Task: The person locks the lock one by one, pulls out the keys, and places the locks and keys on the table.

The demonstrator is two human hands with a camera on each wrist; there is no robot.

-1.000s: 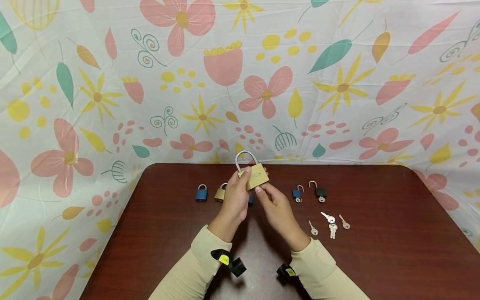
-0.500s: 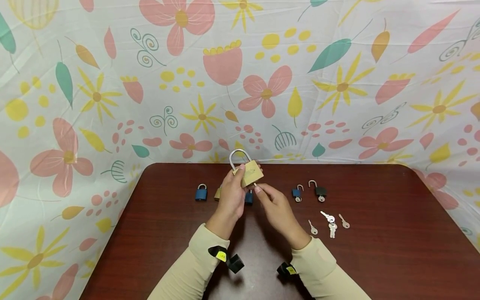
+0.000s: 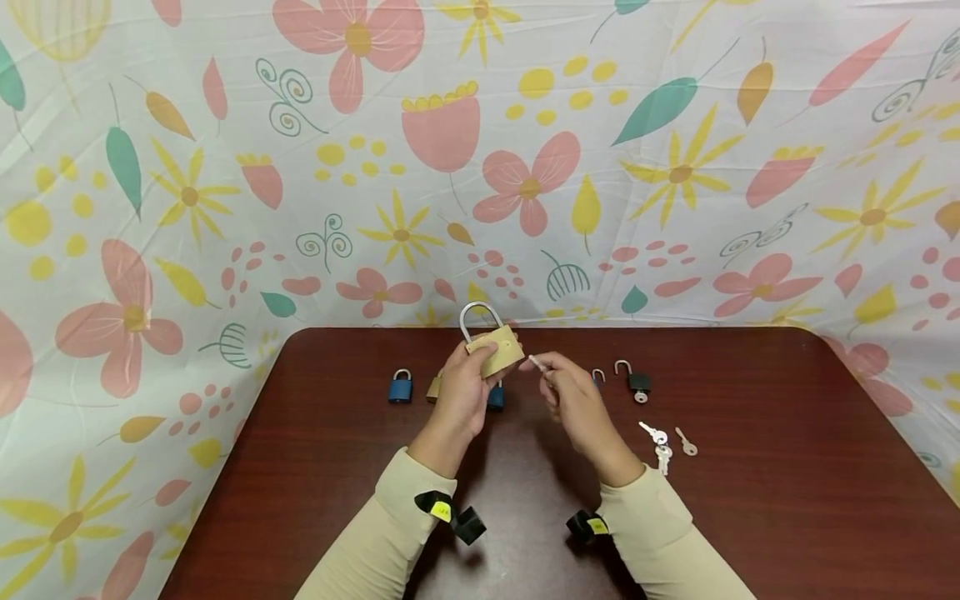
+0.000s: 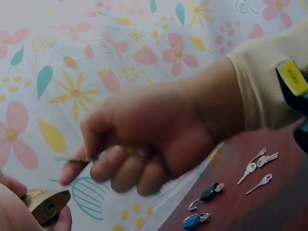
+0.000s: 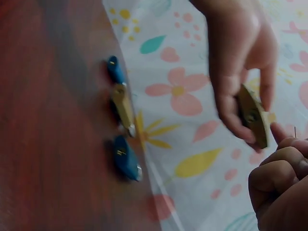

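My left hand [image 3: 461,400] holds a large brass padlock [image 3: 501,354] above the table, its silver shackle pointing up and away. The thumb lies across the front of its body. In the left wrist view the keyhole shows on the underside of this brass padlock [image 4: 54,206]. Just to its right, my right hand [image 3: 581,408] pinches a thin silver key [image 3: 536,362] between thumb and forefinger, apart from the lock. The key's head is hidden in the fingers, and the other fingers are curled in.
Left on the table are a blue padlock [image 3: 401,388], a partly hidden brass padlock [image 3: 433,389] and another blue padlock [image 3: 496,397]. A black padlock [image 3: 640,382] and a small blue padlock [image 4: 195,221] stand unlocked to the right, near several loose keys [image 3: 663,458]. A floral cloth hangs behind.
My right hand has drawn away from the padlock's underside, moving right with the key. My left hand and the brass padlock have shifted slightly left.
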